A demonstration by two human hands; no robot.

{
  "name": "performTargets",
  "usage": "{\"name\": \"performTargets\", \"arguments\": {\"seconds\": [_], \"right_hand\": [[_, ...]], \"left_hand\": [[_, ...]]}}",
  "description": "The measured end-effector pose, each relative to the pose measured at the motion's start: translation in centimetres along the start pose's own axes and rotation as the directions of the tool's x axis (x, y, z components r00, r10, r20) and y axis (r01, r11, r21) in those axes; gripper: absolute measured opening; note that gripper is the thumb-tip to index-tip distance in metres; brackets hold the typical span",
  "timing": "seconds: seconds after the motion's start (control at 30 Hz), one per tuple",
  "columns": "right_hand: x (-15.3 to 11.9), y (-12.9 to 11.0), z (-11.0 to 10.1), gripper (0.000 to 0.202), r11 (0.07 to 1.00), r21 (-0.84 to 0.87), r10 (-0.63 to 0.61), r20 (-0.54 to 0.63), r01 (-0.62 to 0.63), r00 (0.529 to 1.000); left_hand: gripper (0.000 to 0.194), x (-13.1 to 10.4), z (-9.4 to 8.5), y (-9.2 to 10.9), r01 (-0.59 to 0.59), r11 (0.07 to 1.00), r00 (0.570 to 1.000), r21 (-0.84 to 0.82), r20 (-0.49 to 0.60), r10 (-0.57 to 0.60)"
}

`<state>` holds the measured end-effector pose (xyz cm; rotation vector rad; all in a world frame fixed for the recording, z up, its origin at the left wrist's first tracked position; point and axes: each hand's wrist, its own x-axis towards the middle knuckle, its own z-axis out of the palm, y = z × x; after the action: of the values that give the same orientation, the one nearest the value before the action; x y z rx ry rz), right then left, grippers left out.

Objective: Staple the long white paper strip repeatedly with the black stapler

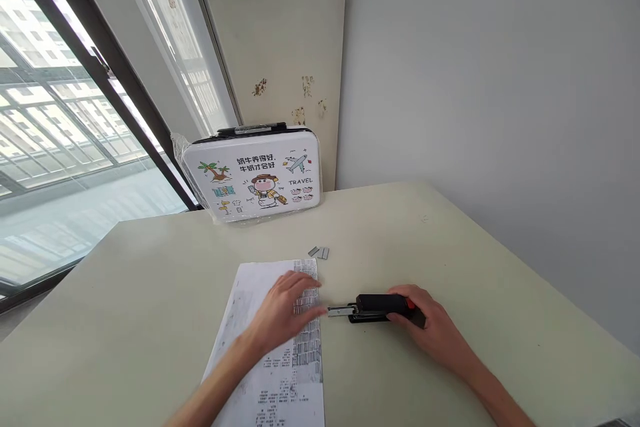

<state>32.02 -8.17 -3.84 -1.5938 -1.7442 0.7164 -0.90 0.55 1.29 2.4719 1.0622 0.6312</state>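
- Stapler [383,303], black, lying lengthwise on the table to the right of the printed sheets; its narrow metal rail [341,311] sticks out of the front, pointing at the left hand; a small red part shows at the rear.
- Right hand [440,333] grasping the stapler by its rear end, fingers over the far side and thumb along the near side; the grip looks firm enough to steady it.
- Left hand [277,310] released, fingers loosely spread above the printed sheets; the thumb tip is just beside the rail's end; whether they touch, one cannot tell.
- Handling, as judged: a stiff, compact body with modest weight, likely smooth but easy to hold; the rear body is the sound place to take it; the exposed rail seems thinner and may slide or pinch, so it is better guided lightly by its tip than used as a handle.
- Printed sheets [250,373] flat under the left hand and forearm; thin, flexible, easily shifted or creased; best held by an edge.
- Staple strips [325,253], small and grey, just beyond the sheets' far right corner; probably brittle.
- Table [390,233], pale, beneath everything; at its far side, a white cartoon-printed case [253,177] stands upright, partly wrapped in clear plastic.
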Motion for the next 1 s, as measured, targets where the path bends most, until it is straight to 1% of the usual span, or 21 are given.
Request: {"name": "performTargets", "arguments": {"seconds": [0.1, 0.17, 0.23, 0.3, 0.4, 0.53, 0.63, 0.7, 0.8, 0.87, 0.93, 1.0], "right_hand": [[0.0, 0.0, 0.0, 0.038, 1.000, -0.007, 0.004, -0.005, -0.005, 1.000], [0.0, 0.0, 0.0, 0.039, 1.000, -0.011, 0.002, -0.016, -0.002, 1.000], [0.0, -0.1, 0.1, 0.039, 1.000, -0.016, -0.002, -0.025, 0.002, 1.000], [-0.1, -0.3, 0.1, 0.037, 1.000, -0.018, 0.004, -0.029, -0.005, 1.000], [0.0, -0.4, 0.0, 0.035, 1.000, -0.011, 0.015, -0.022, -0.015, 1.000], [0.0, -0.5, -0.1, 0.036, 1.000, -0.004, 0.018, -0.006, -0.018, 1.000], [0.0, -0.5, -0.2, 0.038, 1.000, -0.011, 0.013, -0.014, -0.013, 1.000], [0.0, -0.4, -0.2, 0.040, 1.000, -0.018, 0.014, -0.019, -0.014, 1.000], [0.0, -0.3, -0.1, 0.041, 1.000, -0.018, 0.020, -0.014, -0.020, 1.000], [0.0, -0.2, -0.1, 0.041, 1.000, -0.015, 0.024, -0.006, -0.024, 1.000], [0.0, -0.2, -0.1, 0.039, 1.000, -0.018, 0.021, -0.009, -0.021, 1.000], [0.0, -0.1, -0.1, 0.037, 1.000, -0.022, 0.014, -0.014, -0.014, 1.000]], "left_hand": [[0.021, 2.8, 0.2, -1.7, 0.138, 0.987, 0.986, 0.088, -0.111, -0.128], [0.019, 5.1, 0.7, -3.1, 0.194, 0.974, 0.973, 0.113, -0.145, -0.177], [0.019, 7.1, 1.3, -4.3, 0.234, 0.964, 0.966, 0.124, -0.145, -0.215], [0.017, 8.4, 1.7, -5.2, 0.262, 0.957, 0.960, 0.125, -0.133, -0.245], [0.018, 8.8, 1.5, -5.7, 0.280, 0.955, 0.956, 0.099, -0.121, -0.268], [0.024, 7.3, 0.1, -5.0, 0.293, 0.956, 0.948, 0.010, -0.129, -0.289], [0.033, 5.3, -0.9, -3.6, 0.298, 0.951, 0.942, -0.084, -0.136, -0.308], [0.037, 3.7, -1.2, -2.3, 0.300, 0.944, 0.941, -0.142, -0.121, -0.317], [0.037, 1.4, -1.2, -0.2, 0.300, 0.928, 0.944, -0.219, -0.071, -0.322], [0.034, 0.2, -0.9, 1.1, 0.292, 0.926, 0.950, -0.241, -0.037, -0.309], [0.030, -0.8, -0.5, 2.1, 0.253, 0.940, 0.964, -0.228, -0.024, -0.266], [0.027, -1.3, 0.1, 2.9, 0.172, 0.965, 0.982, -0.198, -0.038, -0.183]]}}
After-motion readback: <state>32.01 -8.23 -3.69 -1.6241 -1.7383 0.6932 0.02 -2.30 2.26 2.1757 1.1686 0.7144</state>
